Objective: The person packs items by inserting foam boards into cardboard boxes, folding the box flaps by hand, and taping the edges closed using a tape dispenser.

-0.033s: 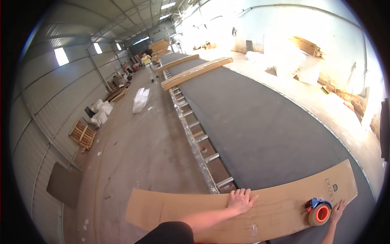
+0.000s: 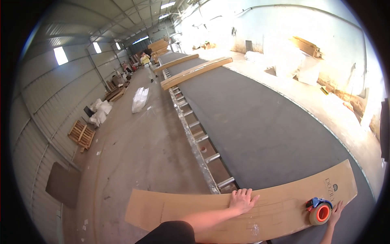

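A long, flat brown cardboard box [image 2: 183,209] lies across the near end of a dark conveyor belt [image 2: 268,122], its left end jutting out past the belt's side. My left hand [image 2: 243,201] rests on the box's top near the far edge, fingers spread and holding nothing. Toward the right end, a tape dispenser [image 2: 320,211] with a blue and red frame and a tape roll on an orange core sits on the box. Just right of it, my right hand [image 2: 336,212] lies against the box with its fingers stretched out; some fingers are partly hidden.
Metal rollers [image 2: 211,157] show along the belt's left side. Farther along, a long carton [image 2: 197,73] lies across the belt, with another beyond it. A person [image 2: 147,63] stands at the far left of the line. A wooden pallet [image 2: 81,135] leans by the left wall.
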The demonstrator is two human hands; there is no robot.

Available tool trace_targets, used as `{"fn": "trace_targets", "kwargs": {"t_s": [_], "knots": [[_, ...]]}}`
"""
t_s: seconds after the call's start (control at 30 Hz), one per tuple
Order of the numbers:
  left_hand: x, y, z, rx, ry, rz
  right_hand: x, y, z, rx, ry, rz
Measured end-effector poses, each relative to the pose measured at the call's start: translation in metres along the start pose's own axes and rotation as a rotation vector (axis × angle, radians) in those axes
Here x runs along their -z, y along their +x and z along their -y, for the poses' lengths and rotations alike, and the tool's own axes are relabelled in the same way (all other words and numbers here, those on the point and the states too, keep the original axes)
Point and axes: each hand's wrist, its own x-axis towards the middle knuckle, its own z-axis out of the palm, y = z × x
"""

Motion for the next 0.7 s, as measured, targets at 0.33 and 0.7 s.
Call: {"fn": "trace_targets", "kwargs": {"t_s": [0.33, 0.7], "knots": [[0.009, 0.036, 0.031, -0.227, -0.379, 0.129, 0.043, -0.158, 0.177, -0.619, 1.46, -0.219], [0.131, -0.097, 0.233, 0.109, -0.357, -0.12, 0.009, -0.121, 0.185, -0.518, 0.97, -0.419]]}}
